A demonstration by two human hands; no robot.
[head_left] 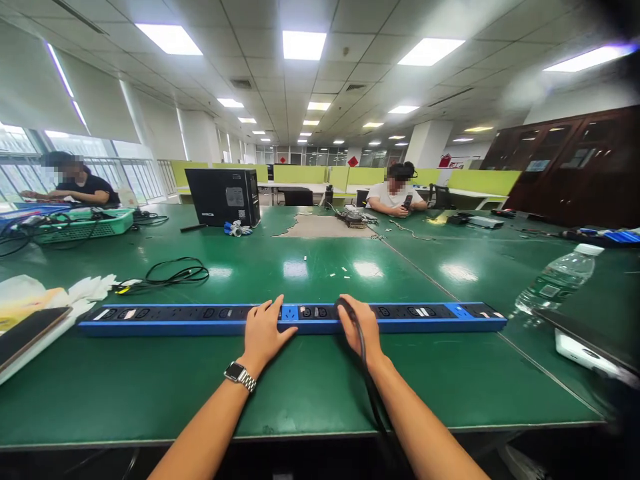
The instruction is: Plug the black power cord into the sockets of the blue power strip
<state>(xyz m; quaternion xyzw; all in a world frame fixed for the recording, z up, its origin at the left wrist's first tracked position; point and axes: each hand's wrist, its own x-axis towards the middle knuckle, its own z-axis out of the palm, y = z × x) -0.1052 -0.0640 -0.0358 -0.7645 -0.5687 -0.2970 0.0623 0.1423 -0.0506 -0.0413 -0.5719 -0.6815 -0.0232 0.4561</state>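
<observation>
A long blue and black power strip (190, 323) lies across the green table, its row of sockets facing up. My left hand (263, 333), with a watch on its wrist, grips the strip left of its middle, thumb at the near side and fingers over the top. Right of the middle, my right hand (361, 330) is closed around a plug at the sockets; the fingers mostly hide it. From there a black cable (369, 380) runs down past my wrist and over the table's near edge. Whether the plug sits in a socket, I cannot tell.
Behind the strip lies a coiled black cable (175, 270). A computer case (215, 197) stands farther back, with a green basket (95, 227) to its left. A water bottle (557, 280) leans at the right. Two people sit across the table, one at left, one at centre right.
</observation>
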